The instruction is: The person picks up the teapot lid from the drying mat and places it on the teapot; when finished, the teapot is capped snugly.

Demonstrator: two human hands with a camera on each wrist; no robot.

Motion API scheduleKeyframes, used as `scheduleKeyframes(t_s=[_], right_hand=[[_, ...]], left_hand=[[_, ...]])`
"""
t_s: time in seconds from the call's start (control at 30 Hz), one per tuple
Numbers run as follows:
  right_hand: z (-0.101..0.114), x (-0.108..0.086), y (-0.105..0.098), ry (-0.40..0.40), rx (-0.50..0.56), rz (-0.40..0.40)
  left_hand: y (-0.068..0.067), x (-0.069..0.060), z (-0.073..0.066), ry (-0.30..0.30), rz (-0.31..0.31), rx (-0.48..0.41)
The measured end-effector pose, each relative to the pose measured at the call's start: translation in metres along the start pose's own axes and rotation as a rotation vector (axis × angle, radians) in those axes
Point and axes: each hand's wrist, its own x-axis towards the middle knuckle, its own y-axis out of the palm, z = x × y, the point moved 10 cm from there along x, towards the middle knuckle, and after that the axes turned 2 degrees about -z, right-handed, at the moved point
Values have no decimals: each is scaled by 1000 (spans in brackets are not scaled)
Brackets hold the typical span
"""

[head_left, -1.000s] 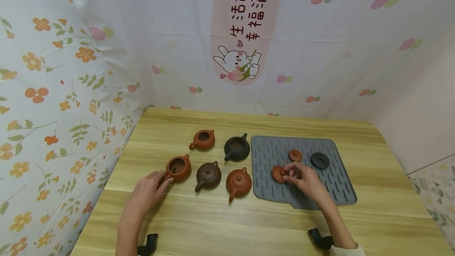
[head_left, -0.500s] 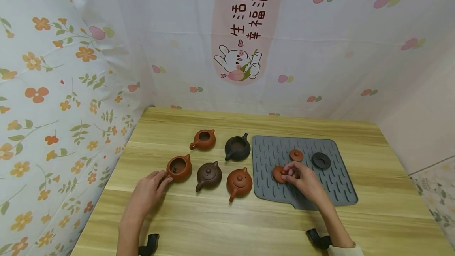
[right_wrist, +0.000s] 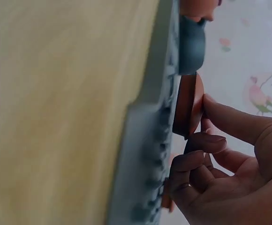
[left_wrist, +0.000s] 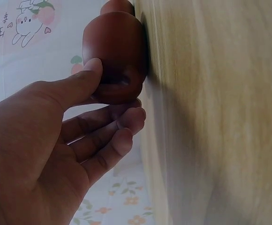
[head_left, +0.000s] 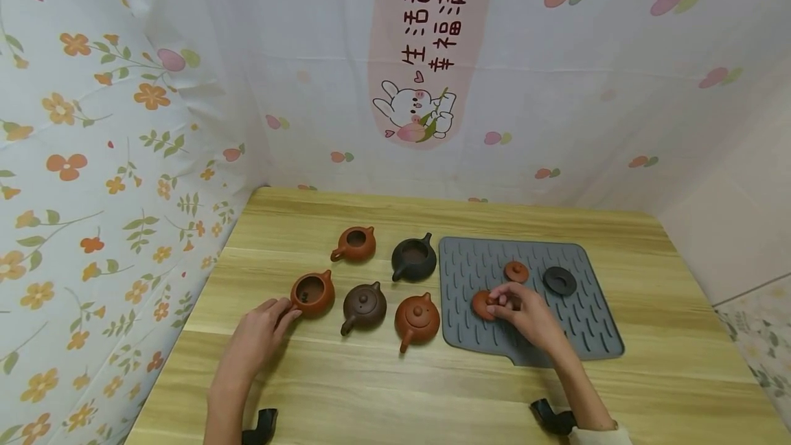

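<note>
The pinched round lid (head_left: 480, 305) and held open-topped teapot (head_left: 317, 305) are orange-brown.

From the head view, the left hand (head_left: 259, 335) pretty much covers the handle of the lidless reddish teapot (head_left: 322, 304), and the dark specks (head_left: 304, 297) inside are way too tiny to make out. The right hand (head_left: 525, 311) hides most of the lid (head_left: 480, 305)'s knob. Lettering (head_left: 426, 12) runs off the top edge, and the tabletop (right_wrist: 56, 93) is just a blur in the right wrist view.
</note>
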Motion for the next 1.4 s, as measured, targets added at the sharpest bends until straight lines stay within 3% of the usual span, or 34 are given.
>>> scheduleKeyframes(t_s=[0.33, 0.47, 0.53, 0.67, 0.7, 0.97, 1.27, 1.33, 1.4], right_hand=[[30, 9, 5, 2, 11, 15], [47, 14, 9, -53, 16, 25], [55, 14, 13, -70, 22, 33], [67, 13, 25, -95, 34, 58], [70, 13, 28, -99, 37, 68], [97, 16, 48, -166, 50, 131], [126, 20, 69, -265, 35, 172], [131, 21, 74, -277, 42, 183], [136, 22, 78, -298, 41, 185]], left_hand=[[23, -9, 29, -30, 41, 100], [10, -2, 9, -59, 65, 90], [9, -2, 8, -57, 67, 104], [19, -7, 20, -40, 68, 135], [24, -9, 29, -35, 54, 135], [16, -7, 20, -31, 35, 91], [22, -8, 25, -31, 29, 108], [10, -5, 12, -11, 19, 71], [10, -5, 12, -4, 9, 66]])
